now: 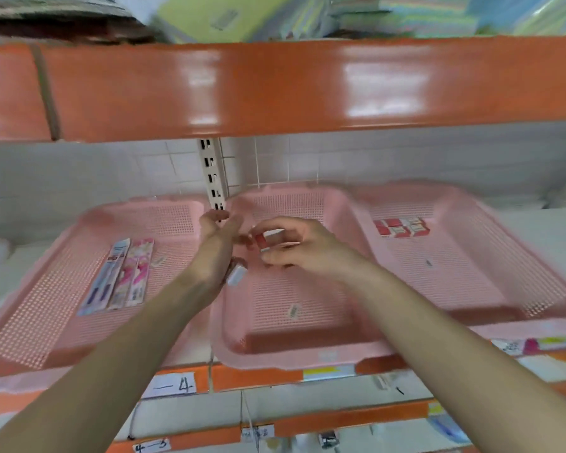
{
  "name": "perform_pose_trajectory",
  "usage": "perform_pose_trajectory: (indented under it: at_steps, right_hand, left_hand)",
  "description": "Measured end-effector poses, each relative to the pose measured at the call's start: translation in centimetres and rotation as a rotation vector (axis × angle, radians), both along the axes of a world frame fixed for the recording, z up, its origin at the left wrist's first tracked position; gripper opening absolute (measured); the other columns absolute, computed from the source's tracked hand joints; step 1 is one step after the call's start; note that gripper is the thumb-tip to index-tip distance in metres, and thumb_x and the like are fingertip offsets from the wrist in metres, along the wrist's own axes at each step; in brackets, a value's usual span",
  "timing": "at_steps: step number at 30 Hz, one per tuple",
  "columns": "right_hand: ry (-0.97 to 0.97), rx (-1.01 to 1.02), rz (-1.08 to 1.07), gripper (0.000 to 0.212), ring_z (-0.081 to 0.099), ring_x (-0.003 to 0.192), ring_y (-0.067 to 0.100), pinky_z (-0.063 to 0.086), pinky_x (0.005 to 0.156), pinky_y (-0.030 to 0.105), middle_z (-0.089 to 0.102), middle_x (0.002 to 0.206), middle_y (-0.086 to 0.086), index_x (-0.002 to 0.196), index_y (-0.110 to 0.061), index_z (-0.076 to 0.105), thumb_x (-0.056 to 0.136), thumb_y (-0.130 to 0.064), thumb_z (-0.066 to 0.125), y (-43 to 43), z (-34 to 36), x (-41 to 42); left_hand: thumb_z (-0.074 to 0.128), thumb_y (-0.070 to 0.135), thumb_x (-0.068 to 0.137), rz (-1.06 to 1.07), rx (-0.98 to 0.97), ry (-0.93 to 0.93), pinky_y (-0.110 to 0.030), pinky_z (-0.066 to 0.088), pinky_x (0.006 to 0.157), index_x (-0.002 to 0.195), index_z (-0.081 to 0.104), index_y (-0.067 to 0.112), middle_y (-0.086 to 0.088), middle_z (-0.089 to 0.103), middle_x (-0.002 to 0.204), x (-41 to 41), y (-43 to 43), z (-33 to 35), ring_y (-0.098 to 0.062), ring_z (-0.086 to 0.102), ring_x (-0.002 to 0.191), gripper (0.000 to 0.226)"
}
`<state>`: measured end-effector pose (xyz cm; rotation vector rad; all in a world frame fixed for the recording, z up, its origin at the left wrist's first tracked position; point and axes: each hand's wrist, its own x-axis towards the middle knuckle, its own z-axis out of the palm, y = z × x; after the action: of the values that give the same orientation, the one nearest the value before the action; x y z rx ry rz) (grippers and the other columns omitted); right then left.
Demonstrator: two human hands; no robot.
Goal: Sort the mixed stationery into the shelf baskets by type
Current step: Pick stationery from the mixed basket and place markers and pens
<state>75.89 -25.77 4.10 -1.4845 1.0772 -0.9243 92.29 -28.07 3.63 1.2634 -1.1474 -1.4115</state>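
Three pink perforated baskets stand side by side on the shelf. The left basket point(62, 263) holds three long flat packs point(118, 276). The middle basket point(291, 351) holds only a small label. The right basket point(504, 250) has several small red-and-white boxes point(401, 227) at its back. Over the middle basket, my right hand point(294, 246) pinches one small red-and-white box point(264, 240). My left hand point(218, 253) is raised beside it, palm turned right, with a small white box point(236, 274) lying against the heel of the palm. The picture is blurred by motion.
An orange shelf board point(275, 89) hangs low above the baskets, with stacked paper goods on top. A slotted metal upright point(213, 174) stands behind the hands. Orange rails with handwritten number tags point(174, 385) run below. White shelf surface lies right of the baskets.
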Motion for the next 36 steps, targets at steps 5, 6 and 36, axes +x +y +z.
perform_pose_trajectory:
  at_steps: [5,6,36]
  right_hand:
    - [-0.24,0.091,-0.068,0.028,0.058,0.082,0.022,0.046,0.07,0.024,0.068,0.087,0.01,0.104,-0.024,0.074,0.086,-0.003,0.071,1.4,-0.1,-4.8]
    - [-0.295,0.118,-0.083,0.022,0.055,0.081,0.024,0.045,0.069,0.024,0.067,0.086,0.012,0.104,-0.022,0.074,0.088,-0.007,0.07,1.6,-0.1,-5.3]
    - [0.174,-0.092,-0.447,0.026,0.068,0.086,0.005,0.053,0.082,0.019,0.075,0.09,-0.005,0.096,-0.021,0.073,0.082,0.0,0.076,5.2,-1.0,-24.0]
  left_hand:
    - [0.046,0.04,0.102,-0.039,0.324,0.055,-0.015,0.027,0.037,0.093,0.054,0.011,-0.009,0.055,0.075,-2.7,0.6,-0.5,-0.015,0.041,0.043,0.032]
    - [0.047,0.039,0.101,-0.061,0.365,0.08,-0.014,0.028,0.036,0.089,0.055,0.008,-0.01,0.053,0.073,-3.2,0.8,-0.4,-0.015,0.041,0.043,0.034]
    - [0.064,-0.009,0.086,-0.502,0.098,0.033,-0.02,0.057,0.072,0.105,0.07,0.003,-0.003,0.075,0.089,-18.2,2.3,1.0,-0.009,0.07,0.082,0.023]
